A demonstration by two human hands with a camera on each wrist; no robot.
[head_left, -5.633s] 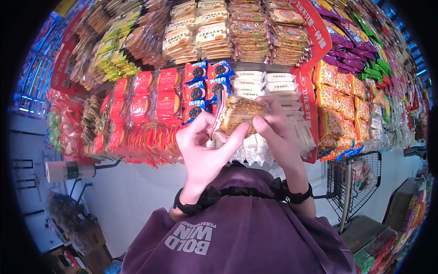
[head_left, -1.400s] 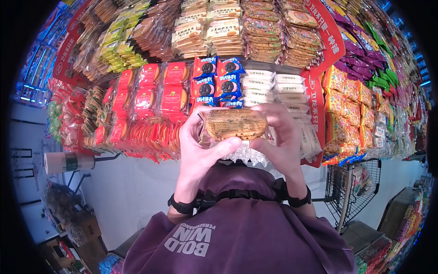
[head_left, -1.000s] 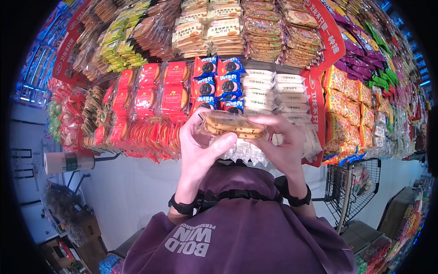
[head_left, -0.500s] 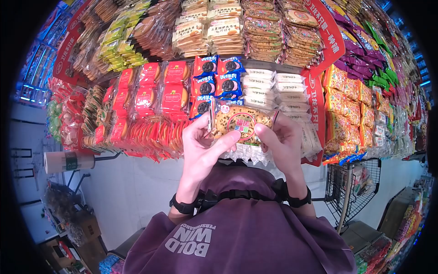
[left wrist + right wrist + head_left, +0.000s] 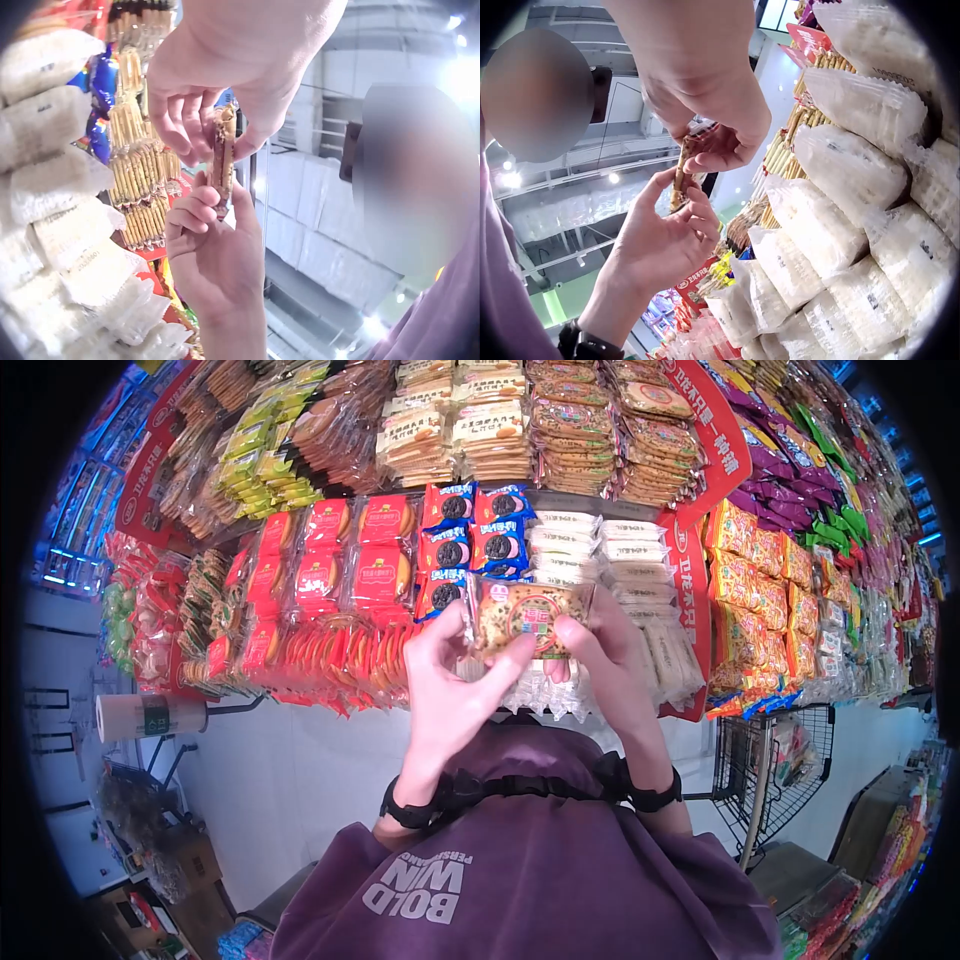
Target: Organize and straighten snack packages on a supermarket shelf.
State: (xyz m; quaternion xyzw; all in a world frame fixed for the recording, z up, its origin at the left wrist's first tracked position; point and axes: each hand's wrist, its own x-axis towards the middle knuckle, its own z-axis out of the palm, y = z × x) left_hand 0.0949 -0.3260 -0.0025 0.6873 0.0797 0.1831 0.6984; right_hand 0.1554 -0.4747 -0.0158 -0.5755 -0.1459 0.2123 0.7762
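Both arms raised forward, elbows bent, forearms angling inward. Left hand (image 5: 448, 685) and right hand (image 5: 612, 660) close together in front of chest, each in a pinch grip. Left thumb (image 5: 505, 669) and right thumb (image 5: 582, 641) on near side, tips near each other, apart, right slightly higher. Other fingers bent on far side; wrist views show both hands' curl.

Lit from above by bright lamps (image 5: 511, 180) under a pale beamed ceiling (image 5: 622, 52) with a silvery duct (image 5: 585, 214). Spreads below into a smooth pale floor (image 5: 300, 770), and at far left into blue-lit shelves (image 5: 85, 525).
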